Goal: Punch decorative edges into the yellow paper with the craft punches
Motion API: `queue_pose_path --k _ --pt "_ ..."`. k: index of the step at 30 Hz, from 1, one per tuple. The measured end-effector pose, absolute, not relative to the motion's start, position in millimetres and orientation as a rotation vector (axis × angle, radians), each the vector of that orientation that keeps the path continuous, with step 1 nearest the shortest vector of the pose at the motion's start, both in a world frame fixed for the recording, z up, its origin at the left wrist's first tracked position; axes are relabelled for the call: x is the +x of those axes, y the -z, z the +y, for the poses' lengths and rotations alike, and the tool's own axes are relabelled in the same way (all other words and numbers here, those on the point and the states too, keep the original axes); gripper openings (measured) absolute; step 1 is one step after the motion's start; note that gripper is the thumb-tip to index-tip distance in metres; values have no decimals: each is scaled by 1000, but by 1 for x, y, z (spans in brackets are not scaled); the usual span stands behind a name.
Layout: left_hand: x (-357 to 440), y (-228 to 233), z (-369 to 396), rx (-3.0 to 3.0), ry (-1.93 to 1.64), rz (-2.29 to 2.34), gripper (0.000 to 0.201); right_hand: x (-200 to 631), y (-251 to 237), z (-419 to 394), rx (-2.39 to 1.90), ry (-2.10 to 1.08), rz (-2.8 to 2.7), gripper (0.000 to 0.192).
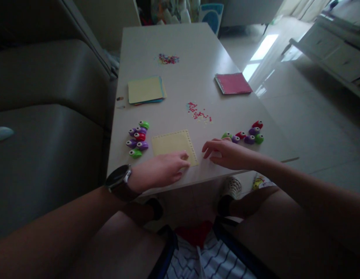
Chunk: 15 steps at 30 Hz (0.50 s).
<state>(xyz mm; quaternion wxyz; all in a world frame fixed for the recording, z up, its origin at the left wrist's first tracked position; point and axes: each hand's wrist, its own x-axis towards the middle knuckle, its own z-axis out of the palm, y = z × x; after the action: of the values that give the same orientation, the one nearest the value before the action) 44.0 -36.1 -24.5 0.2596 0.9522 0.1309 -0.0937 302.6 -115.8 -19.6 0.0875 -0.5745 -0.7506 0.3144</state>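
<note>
A yellow paper card (171, 144) with small holes along its edges lies near the front edge of the table. My left hand (162, 170), with a dark watch on its wrist, rests over the card's lower part; its fingers are loosely bent and apart, and I see nothing held. To the right of the card, my right hand (223, 153) hovers low over the table, open with bent, spread fingers. Just behind it is a group of small craft punches (249, 138) in red, purple and green. Another group of such punches (139, 136) stands left of the card.
Red and pale paper bits (198, 113) are scattered behind the card. Farther back lies a multicoloured heap of bits (168, 59). A stack of yellow and blue paper (146, 90) is at left, a pink stack (233, 83) at right. A sofa (46, 143) flanks the white table (185, 42).
</note>
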Motion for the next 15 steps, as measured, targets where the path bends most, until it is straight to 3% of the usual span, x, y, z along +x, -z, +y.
queue_pose_path --k 5,15 --pt "44 21 -37 2556 282 339 33 306 31 -115 -1796 -543 -2167 47" --pt "42 33 -40 2678 183 278 43 301 30 -119 -1733 -437 -2297 28"
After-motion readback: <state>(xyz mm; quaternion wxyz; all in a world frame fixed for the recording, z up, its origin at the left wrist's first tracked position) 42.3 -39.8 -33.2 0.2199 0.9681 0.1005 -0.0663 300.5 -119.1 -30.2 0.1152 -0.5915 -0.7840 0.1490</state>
